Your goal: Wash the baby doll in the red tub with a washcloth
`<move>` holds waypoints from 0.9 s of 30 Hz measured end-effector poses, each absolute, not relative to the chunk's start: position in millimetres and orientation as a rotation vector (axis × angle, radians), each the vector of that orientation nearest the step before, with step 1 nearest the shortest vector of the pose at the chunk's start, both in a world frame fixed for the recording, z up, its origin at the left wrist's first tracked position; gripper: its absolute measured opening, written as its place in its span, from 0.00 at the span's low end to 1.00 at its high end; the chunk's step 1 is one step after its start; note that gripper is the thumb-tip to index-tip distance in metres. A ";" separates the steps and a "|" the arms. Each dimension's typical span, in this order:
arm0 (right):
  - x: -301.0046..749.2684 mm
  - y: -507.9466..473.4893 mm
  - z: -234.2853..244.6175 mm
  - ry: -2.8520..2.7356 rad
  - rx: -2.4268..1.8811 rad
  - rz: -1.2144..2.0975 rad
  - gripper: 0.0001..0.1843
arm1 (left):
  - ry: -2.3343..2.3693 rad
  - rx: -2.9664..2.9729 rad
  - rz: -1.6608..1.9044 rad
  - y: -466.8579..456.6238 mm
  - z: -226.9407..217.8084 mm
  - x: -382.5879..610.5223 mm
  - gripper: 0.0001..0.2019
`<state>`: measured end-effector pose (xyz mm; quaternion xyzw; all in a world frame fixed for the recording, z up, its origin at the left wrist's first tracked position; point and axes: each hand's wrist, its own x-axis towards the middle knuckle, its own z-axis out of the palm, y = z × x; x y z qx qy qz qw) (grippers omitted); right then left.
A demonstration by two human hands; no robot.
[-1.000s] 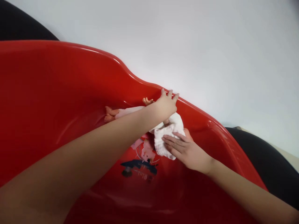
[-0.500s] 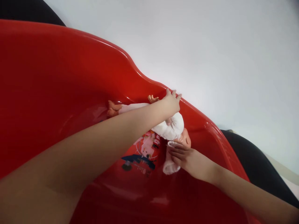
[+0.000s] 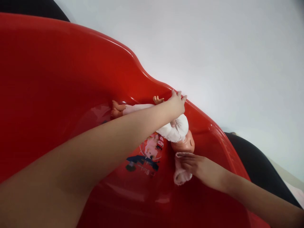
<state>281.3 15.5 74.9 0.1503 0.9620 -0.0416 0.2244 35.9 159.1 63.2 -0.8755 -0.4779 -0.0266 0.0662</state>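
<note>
A baby doll [image 3: 174, 129] in white clothes lies inside a red plastic tub [image 3: 59, 79], feet to the left, bare head [image 3: 184, 145] to the right. My left hand [image 3: 175, 106] reaches across the doll's body, its fingers stretched out against the tub's far wall. My right hand [image 3: 198, 166] is closed on a white cloth [image 3: 180, 174] just below the doll's head.
A printed cartoon picture [image 3: 148, 153] marks the tub's bottom. Behind the tub is a white surface [image 3: 225, 47]. Dark rounded shapes [image 3: 261, 167] show at the right and top left.
My right hand has drawn the white cloth off the doll's head and down toward me, baring the head. My left hand has stayed on the doll.
</note>
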 end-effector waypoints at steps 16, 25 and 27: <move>155.7 77.7 33.7 2.748 -0.174 0.474 0.22 | -1.416 -2.633 -0.159 170.8 53.1 38.6 0.50; 256.9 51.7 60.4 2.701 0.010 0.338 0.25 | -1.431 -2.624 -0.047 156.5 67.2 33.4 0.52; 251.7 48.6 66.6 2.735 0.019 0.321 0.25 | -1.432 -2.628 -0.067 158.2 65.6 34.1 0.51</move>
